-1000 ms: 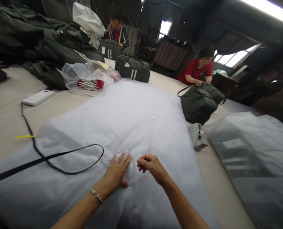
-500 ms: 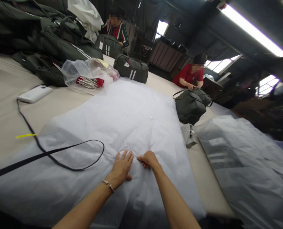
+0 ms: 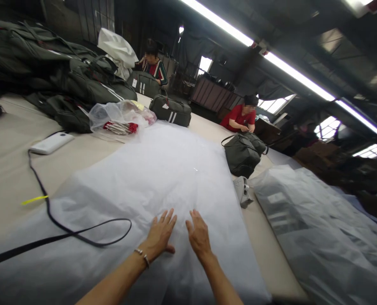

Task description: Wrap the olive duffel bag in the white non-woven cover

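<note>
A large sheet of translucent white plastic, perhaps a stack of bags, is spread over the table in front of me. My left hand rests on it with fingers spread and thumb out; a metal bracelet circles that wrist. Just to its right, my right hand is over the same plastic, fingers stretched out and holding nothing. Wrinkles run through the plastic around both hands. A black strap lies in a loop across the plastic on the left, tied to a white power bank.
Dark green bags are heaped at the back left, near a clear bag of red-stringed tags. A grey tape dispenser sits beside the plastic. Plastic-wrapped goods fill the right. Two people work across the table, one handling a green bag.
My right hand has gone from a pinch on the plastic to open, outstretched fingers. My left hand stays spread in nearly the same place. The view has tilted upward slightly.
</note>
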{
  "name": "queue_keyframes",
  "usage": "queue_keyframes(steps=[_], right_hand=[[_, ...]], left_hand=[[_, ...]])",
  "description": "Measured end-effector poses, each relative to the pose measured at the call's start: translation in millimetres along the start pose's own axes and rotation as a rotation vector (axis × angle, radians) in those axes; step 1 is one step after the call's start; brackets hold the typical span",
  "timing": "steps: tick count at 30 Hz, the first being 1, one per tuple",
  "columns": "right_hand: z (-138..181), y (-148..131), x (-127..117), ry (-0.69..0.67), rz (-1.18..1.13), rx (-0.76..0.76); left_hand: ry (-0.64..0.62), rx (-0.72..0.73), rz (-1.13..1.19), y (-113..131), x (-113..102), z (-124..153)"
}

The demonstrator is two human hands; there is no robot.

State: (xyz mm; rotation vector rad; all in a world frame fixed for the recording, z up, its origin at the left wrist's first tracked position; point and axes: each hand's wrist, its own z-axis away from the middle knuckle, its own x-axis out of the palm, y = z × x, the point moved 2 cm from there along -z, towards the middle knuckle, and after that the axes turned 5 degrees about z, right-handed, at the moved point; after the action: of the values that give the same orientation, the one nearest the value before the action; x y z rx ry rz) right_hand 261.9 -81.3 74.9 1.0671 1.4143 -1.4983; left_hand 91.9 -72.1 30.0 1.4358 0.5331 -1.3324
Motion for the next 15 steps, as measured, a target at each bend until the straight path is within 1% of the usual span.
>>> queue_keyframes(steps=[2,3,5,7,9,11,15], right_hand=[[4,-7,22,0.035,0.057,-0.165],[4,-8,35,0.045,0.083,-0.210],[2,-6,58,0.041,0.115,-0.237],[-2,-1,74,0.031,0.124,-0.240],[-7,6,83,0.035,0.125,-0.244],[-14,12,85,0.053,0.138,-0.261],[-42,18,77,0.059,0.185,-0.292]], left_hand=[[0.056,0.056,0.002,-9,-1,-2],[0.067,0.091,0.001,-14,0,-4],[0.046,0.139,0.000,-27,3,-8],[0.010,0.139,0.005,-37,7,-14],[-0.003,0.130,0.005,-42,9,-19],[0.004,0.130,-0.012,-41,7,-27],[-0.003,0.138,-0.028,-31,-12,-53]])
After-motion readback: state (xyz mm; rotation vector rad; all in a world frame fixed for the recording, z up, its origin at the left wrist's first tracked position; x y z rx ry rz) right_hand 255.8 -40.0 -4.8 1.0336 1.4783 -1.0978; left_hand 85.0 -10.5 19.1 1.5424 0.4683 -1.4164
